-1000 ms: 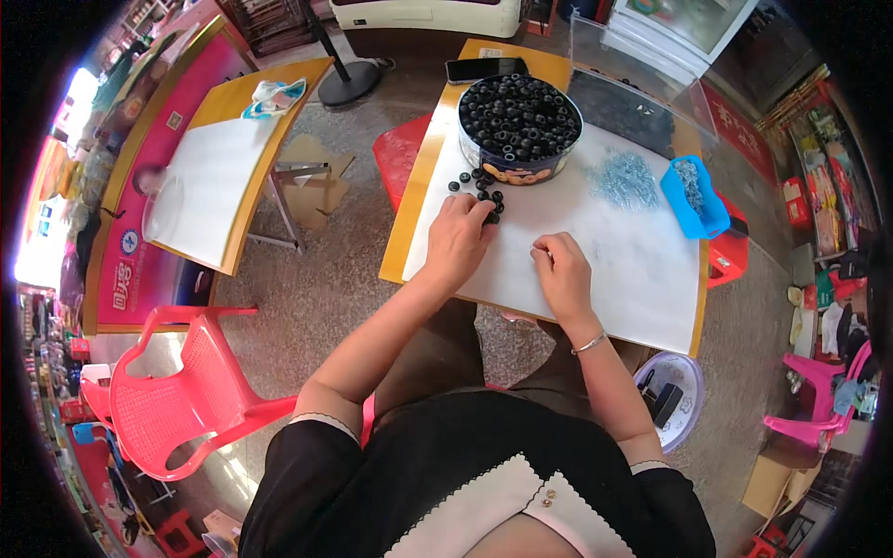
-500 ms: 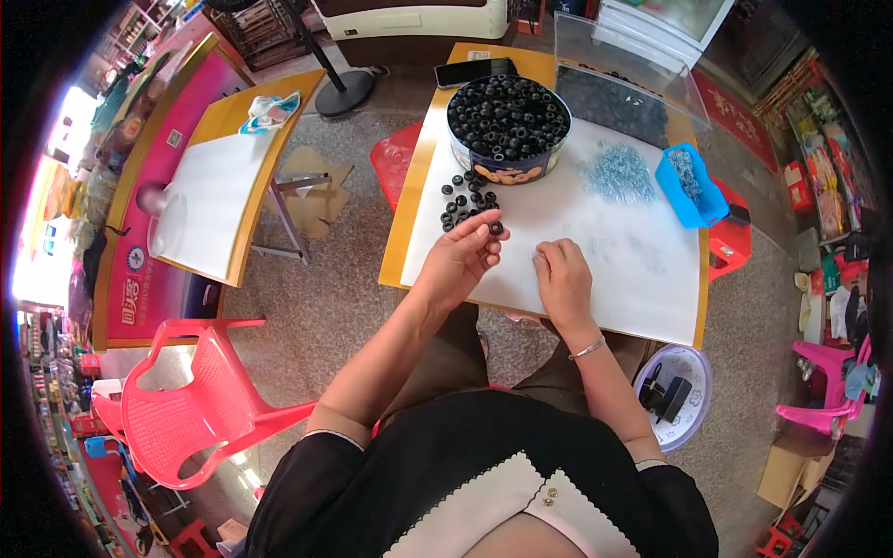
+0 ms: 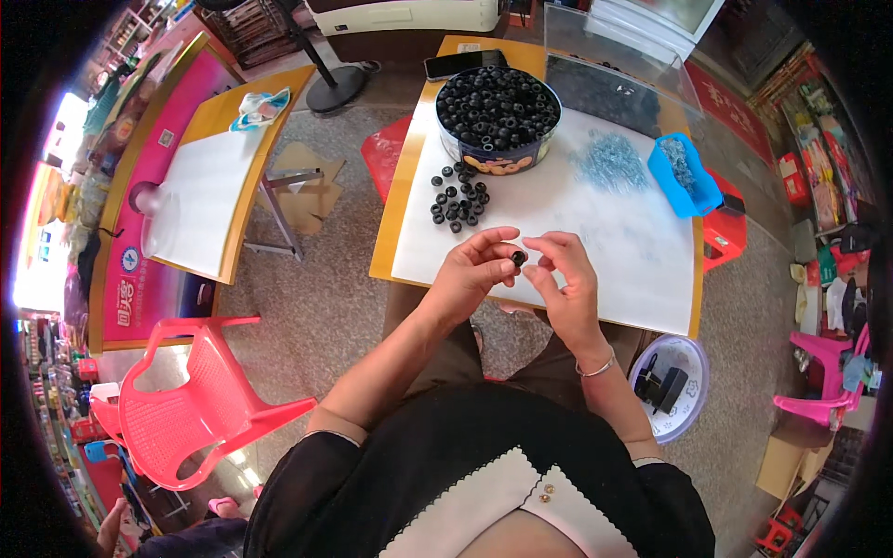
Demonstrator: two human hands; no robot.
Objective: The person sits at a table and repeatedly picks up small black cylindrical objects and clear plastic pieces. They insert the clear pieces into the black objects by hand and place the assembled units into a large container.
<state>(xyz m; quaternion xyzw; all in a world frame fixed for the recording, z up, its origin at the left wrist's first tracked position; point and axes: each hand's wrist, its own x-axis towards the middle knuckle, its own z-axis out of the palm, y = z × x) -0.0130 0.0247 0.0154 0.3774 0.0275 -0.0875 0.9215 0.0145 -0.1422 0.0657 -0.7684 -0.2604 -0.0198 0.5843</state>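
Observation:
Between the thumb and fingers of my left hand is a small black bead with a hole through it. My right hand is close beside the bead, its thumb and fingers curled together toward it; whatever they pinch is too small to make out. Both hands are over the near edge of the white-covered table. Loose black beads lie scattered beyond my left hand. Behind them stands a round tub heaped with more of the same beads. To its right spreads a pile of small clear bluish pieces.
A blue basket with clear pieces is at the table's right edge. At the back are a phone and a clear plastic box. A pink chair stands left; a basin sits low right. Another person's leg shows lower left.
My left hand has drawn back from the loose beads with the black bead, moving toward the right. My right hand has lifted and turned to meet it. A person has appeared at lower left.

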